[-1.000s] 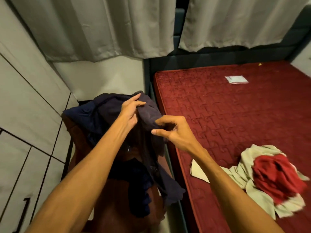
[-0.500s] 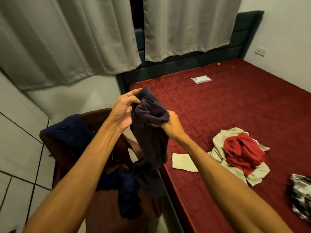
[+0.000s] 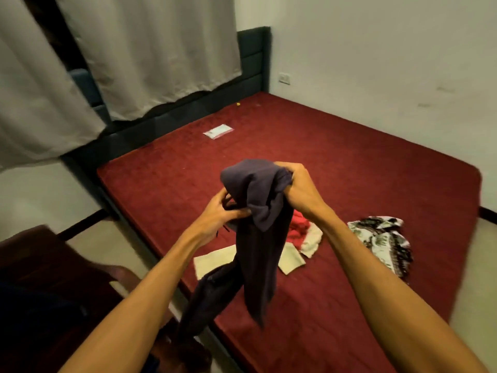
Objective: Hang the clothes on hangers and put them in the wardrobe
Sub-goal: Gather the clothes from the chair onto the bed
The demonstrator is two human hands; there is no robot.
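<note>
Garment is now off the chair and swung right, over the bed's near-left edge. Left hand and right hand both clutch its bunched top. Pickup done; no hanger visible.

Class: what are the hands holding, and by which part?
Both the left hand and right hand grip a dark garment by its bunched top end.

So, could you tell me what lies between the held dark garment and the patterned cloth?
Head view: a red garment and a cream garment, heaped together on the mattress.
</note>
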